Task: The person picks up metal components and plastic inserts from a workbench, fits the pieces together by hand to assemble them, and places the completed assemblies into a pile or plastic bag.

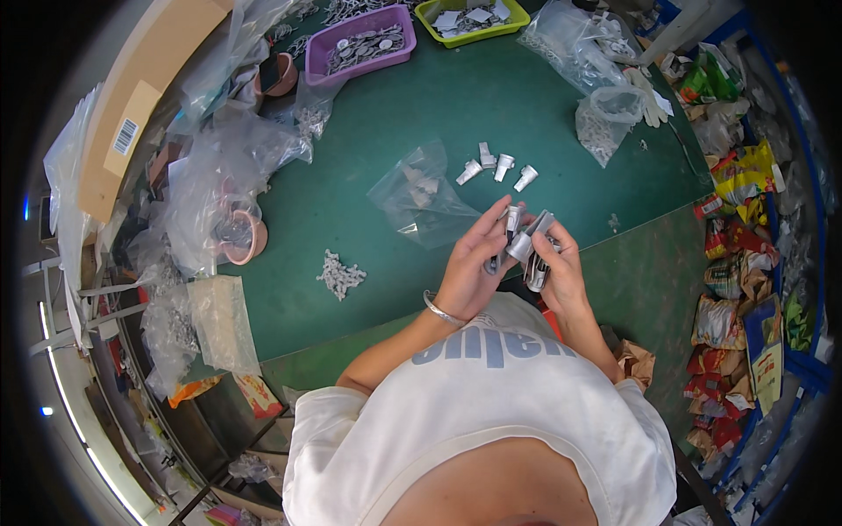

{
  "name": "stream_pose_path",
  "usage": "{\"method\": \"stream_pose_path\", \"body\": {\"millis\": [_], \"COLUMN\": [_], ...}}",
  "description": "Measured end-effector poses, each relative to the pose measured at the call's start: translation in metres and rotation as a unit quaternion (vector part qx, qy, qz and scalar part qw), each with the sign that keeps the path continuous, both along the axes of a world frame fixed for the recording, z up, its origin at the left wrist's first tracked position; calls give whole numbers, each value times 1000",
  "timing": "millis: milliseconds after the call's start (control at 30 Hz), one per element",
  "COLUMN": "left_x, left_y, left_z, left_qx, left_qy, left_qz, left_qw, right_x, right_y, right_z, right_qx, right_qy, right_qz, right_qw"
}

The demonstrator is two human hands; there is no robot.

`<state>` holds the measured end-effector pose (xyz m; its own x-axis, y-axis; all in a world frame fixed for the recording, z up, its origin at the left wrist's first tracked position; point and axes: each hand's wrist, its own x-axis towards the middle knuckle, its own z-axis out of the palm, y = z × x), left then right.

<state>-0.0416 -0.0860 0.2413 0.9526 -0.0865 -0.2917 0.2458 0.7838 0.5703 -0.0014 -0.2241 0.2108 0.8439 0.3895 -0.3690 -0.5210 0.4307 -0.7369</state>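
Grip of left hand (pixel 471 270) and right hand (pixel 567 265) around silvery parts (pixel 520 247); blue lettering (pixel 491 344) on shirt (pixel 474 399), barcode (pixel 124 136) on carton (pixel 147 74).

4 fittings (pixel 503 168) lie right of a bag (pixel 431 224).

This was a small-parts workshop: beyond the left hand (pixel 472 267), a purple rectangular plastic tray (pixel 373 68) of grey flat pieces (pixel 364 49) stood on a green flat-topped worktable (pixel 412 114). Right of the right hand (pixel 564 265), colourful plastic packages (pixel 715 324) crowded a blue frame (pixel 805 375).
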Motion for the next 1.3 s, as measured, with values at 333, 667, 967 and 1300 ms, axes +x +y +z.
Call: {"method": "stream_pose_path", "body": {"millis": [333,667,967,1300], "left_x": [10,4,0,-1], "left_y": [19,9,11,3], "left_z": [21,36,39,46], "left_qx": [-25,129,145,358], "left_qy": [9,-200,-171,-197], "left_qz": [-124,-103,-62,-33], "left_qw": [992,966,973,912], "right_x": [9,9,4,7], "right_y": [-1,3,1,11], "right_z": [2,-12,-22,-8], "right_qx": [44,261,327,445], "right_qy": [13,44,67,114], "right_qz": [46,18,-3,-2], "right_qw": [998,964,943,888]}}
